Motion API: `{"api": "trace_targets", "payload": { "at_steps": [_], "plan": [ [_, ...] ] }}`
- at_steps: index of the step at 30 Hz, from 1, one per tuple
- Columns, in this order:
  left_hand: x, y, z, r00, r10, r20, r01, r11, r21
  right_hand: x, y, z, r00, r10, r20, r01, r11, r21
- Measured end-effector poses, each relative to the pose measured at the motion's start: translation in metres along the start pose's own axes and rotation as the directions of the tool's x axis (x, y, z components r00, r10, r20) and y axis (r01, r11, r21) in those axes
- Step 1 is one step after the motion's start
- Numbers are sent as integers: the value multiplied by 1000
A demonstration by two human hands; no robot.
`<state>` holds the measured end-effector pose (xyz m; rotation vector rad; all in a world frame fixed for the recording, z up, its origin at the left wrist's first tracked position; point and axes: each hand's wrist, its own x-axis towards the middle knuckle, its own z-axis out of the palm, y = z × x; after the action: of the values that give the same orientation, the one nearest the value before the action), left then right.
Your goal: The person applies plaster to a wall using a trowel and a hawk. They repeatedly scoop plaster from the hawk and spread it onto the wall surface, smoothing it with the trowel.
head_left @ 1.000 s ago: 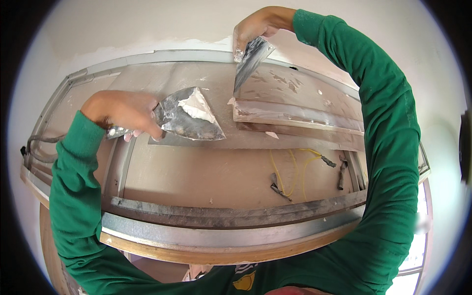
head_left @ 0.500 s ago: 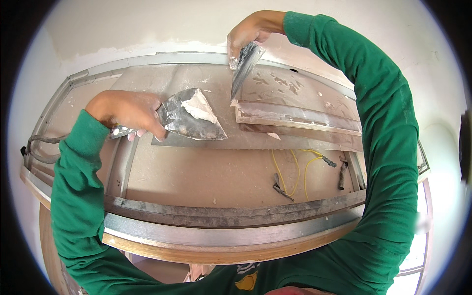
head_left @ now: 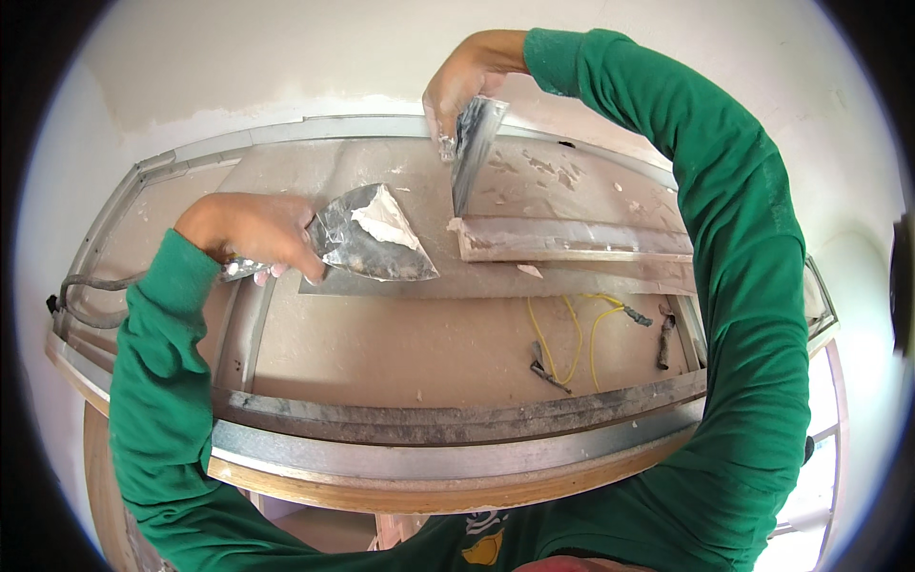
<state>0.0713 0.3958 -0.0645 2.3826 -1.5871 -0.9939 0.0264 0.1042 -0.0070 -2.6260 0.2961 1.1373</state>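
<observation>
My left hand [head_left: 250, 229] is closed round the handle of a wide putty knife [head_left: 355, 246]. Its grey, smeared blade points right and carries a lump of white putty [head_left: 385, 219] near the edge. My right hand [head_left: 461, 88], farther away and bent at the wrist, grips a second putty knife [head_left: 475, 148] with its dusty blade hanging down. The blade's lower corner is at the left end of a long pale bar [head_left: 572, 238], seemingly touching it. That bar lies on a thin grey sheet [head_left: 400, 173] spotted with dried putty.
Under the sheet is a metal-framed recess [head_left: 334, 343] with yellow wires [head_left: 578, 338] and black-taped ends. A grey cable [head_left: 95, 283] loops at the left. A metal rail [head_left: 400, 458] with a wooden edge [head_left: 429, 494] runs in front of me. Beyond stands a patchy pale wall [head_left: 276, 57].
My right hand and its putty knife have shifted slightly left and down in the picture. The left hand and surroundings also sit a little lower; the putty remains on the left blade.
</observation>
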Motion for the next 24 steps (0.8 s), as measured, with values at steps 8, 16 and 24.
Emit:
{"api": "trace_targets", "payload": {
  "at_steps": [8, 16, 24],
  "plan": [
    [-11, 2, -9, 996, 52, -73, -56, 997, -59, -97, 23, 36, 854, -331, -401, 459, 843, 281],
    [1, 20, 1, 964, 224, -144, -251, 945, -208, -177, 29, 117, 204, -550, -810, 239, 830, -504],
    [-11, 57, 19, 889, 370, -268, -447, 827, -340, -157, 39, 191, -79, -870, -486, -173, 492, -853]
  ]
}}
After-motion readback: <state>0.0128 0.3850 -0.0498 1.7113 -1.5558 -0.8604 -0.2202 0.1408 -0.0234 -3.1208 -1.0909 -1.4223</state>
